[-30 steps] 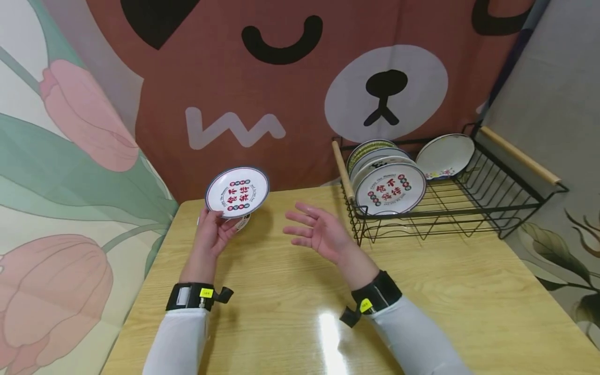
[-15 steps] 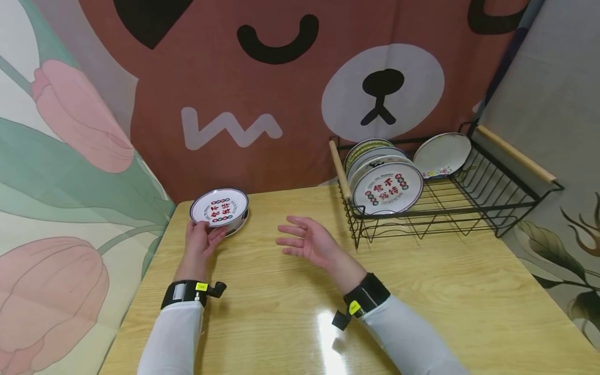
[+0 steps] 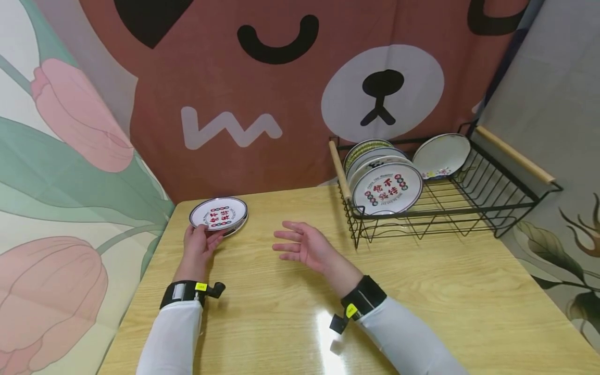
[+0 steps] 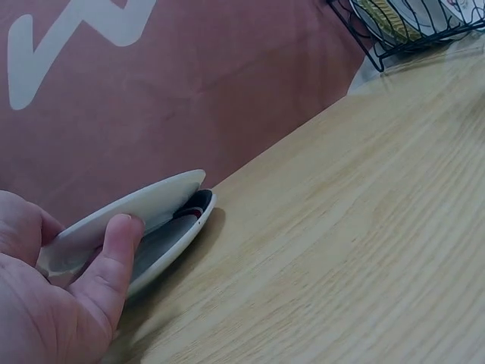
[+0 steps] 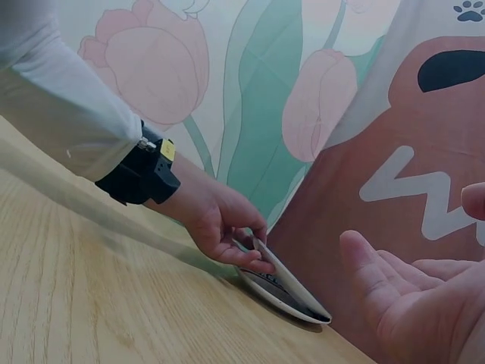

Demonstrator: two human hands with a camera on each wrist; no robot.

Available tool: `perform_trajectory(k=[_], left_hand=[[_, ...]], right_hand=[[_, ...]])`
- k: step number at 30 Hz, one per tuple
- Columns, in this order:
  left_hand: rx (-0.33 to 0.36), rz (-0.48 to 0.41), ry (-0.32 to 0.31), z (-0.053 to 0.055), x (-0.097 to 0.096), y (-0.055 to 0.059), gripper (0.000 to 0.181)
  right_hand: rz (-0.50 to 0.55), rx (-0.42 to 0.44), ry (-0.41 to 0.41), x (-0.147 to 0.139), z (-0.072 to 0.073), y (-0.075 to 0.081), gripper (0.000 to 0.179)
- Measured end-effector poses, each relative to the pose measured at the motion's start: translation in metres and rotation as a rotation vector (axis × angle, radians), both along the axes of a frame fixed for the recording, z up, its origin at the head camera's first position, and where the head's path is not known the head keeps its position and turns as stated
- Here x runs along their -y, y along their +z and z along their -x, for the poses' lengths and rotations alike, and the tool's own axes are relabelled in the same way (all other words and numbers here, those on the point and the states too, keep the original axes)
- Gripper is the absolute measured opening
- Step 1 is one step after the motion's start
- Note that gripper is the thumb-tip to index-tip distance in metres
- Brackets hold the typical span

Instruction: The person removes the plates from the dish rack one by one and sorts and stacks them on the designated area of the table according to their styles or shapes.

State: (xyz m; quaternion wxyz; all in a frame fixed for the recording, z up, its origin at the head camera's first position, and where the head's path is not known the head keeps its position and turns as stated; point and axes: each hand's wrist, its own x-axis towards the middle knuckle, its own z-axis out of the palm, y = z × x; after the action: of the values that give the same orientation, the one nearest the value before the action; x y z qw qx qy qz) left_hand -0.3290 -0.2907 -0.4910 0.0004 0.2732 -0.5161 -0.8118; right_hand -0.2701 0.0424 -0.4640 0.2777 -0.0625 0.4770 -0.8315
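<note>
Here, we see the white round plate with a blue rim and red characters [image 3: 218, 213] tilted just over a second round plate [image 4: 173, 241] on the pale wooden table [image 3: 262, 323]. Our left hand [image 3: 199, 244] reaches forward; the upper plate's near rim lies between its fingers and thumb, which pinch it. Our right hand [image 3: 307, 249] hovers well apart, palm turned inward, fingers spread, touching nothing, left of the black wire rack with wooden handles [image 3: 515, 154].

Left of the rack [image 3: 450, 209], the upper plate [image 3: 218, 213] overlies the lower plate [image 4: 173, 244].
</note>
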Motion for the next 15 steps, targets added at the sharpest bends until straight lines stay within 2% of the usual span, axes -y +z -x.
perform_trajectory(k=[9, 15], left_hand=[[0.012, 0.037, -0.026, -0.0049, -0.0028, 0.0078, 0.062], [0.021, 0.114, -0.055, -0.0063, 0.0008, 0.0090, 0.063]], right_hand=[[-0.003, 0.001, 0.012, 0.0013, -0.0006, -0.0028, 0.062], [0.000, 0.002, 0.012, 0.0020, -0.0018, -0.0018, 0.061]])
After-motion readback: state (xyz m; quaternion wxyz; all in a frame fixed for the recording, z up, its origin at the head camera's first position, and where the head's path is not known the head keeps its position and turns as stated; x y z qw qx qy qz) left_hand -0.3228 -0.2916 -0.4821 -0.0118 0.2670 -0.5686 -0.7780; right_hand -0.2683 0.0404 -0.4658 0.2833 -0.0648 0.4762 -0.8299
